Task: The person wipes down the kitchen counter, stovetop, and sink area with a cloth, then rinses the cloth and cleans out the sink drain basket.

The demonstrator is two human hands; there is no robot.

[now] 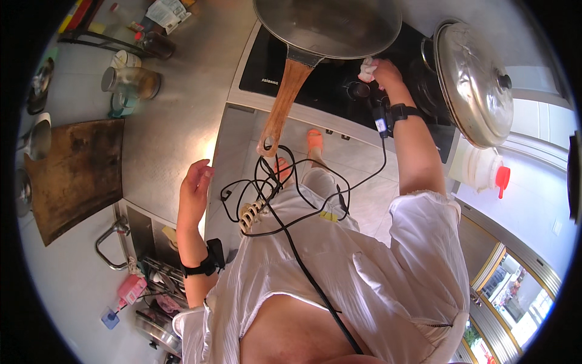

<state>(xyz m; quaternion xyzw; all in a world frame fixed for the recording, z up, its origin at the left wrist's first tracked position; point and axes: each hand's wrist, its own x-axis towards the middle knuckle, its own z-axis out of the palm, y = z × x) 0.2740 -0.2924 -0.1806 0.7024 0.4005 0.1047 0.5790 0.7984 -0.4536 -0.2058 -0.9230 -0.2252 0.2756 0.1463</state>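
Observation:
My right hand [388, 75] reaches over the black glass cooktop [327, 86] and grips a crumpled white cloth or tissue [367, 70]. Just below it sits a round black control knob [358, 90]. A wok [329, 25] rests on the cooktop, its wooden handle [284, 107] pointing toward my body. On the other side, my left hand [196, 184] hangs by the front edge of the steel counter [177, 118]. It appears to hold nothing, its fingers loosely curled and slightly apart.
At right, a lidded metal pot [477, 82] stands on the cooktop, beside a plastic jug with a red cap [502, 177]. Jars [136, 83] and a wooden board [82, 168] line the left wall, near the faucet [107, 245]. A looped black cable [291, 227] crosses my front.

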